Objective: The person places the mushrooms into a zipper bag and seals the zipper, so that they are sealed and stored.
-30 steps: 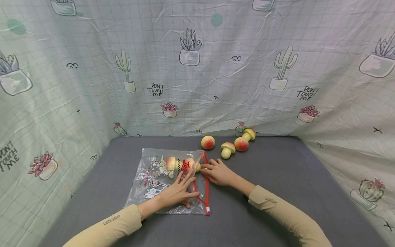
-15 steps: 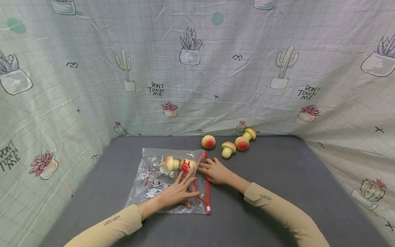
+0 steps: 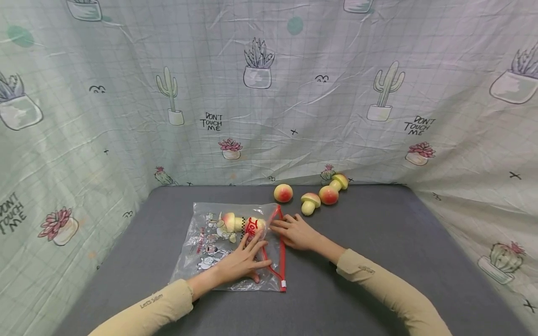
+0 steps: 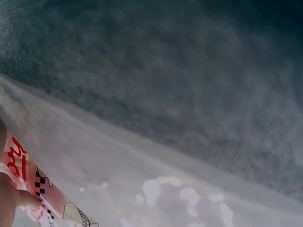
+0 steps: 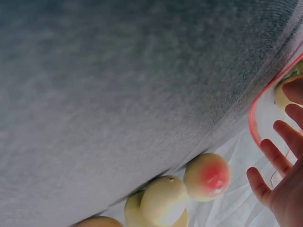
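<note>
A clear zip bag with a red zipper edge and printed cartoons lies flat, its mouth to the right. Through the plastic show two yellow-and-red toy mushrooms, one deeper inside and one nearer the mouth. My left hand rests spread on the bag's upper sheet, just below the nearer mushroom; part of it shows in the left wrist view. At the red opening, my right hand has its fingertips just inside the bag, beside the nearer mushroom. Its fingers look extended and spread in the right wrist view.
More toy mushrooms lie behind the right hand: one cap-forward, one with its stem toward me, and a pair, one red-capped and one yellow. A printed curtain surrounds the grey table.
My right hand has moved slightly left into the bag's mouth, and the nearer mushroom has slid a little deeper. The left hand has stayed in place.
</note>
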Tool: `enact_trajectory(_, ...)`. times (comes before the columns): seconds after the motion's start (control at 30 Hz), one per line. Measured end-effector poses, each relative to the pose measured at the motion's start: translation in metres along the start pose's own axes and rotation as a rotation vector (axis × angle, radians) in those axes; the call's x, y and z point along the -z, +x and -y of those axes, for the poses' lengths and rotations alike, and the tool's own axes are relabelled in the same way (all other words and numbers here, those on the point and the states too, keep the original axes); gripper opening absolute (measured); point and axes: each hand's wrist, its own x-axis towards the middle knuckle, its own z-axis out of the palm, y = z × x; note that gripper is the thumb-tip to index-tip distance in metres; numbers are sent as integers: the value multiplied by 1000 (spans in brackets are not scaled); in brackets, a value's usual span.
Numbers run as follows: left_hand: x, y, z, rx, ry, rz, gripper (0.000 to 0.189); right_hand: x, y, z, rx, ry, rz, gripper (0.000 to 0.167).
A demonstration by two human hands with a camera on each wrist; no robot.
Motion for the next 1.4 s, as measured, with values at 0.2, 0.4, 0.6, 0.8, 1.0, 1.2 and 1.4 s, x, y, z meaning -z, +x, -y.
enact_trajectory(0.2,5,2,-1,11,33,24,58,2,-8,-2,4,24,-56,42)
enact_trajectory(0.4,13,5,1,9,-8,44,62,3,-14,-2,-8,40,-34,41)
enact_trajectory(0.6,17,5,5,4,-58,60,64,2,-17,-2,-25,66,-25,42)
enact_trajectory(0.8,20,7,7,19,-13,29,64,4,-21,-2,-26,77,-32,42)
enact_trajectory(1.0,20,8,14,39,20,22,48,7,-23,-4,-41,89,-46,40)
enact_trajectory(1.2,23,7,22,31,48,98,51,8,-25,-6,-43,102,-44,41)
enact_trajectory(1.4,22,13,25,-84,246,-41,35,6,-26,-6,-49,100,-32,40)
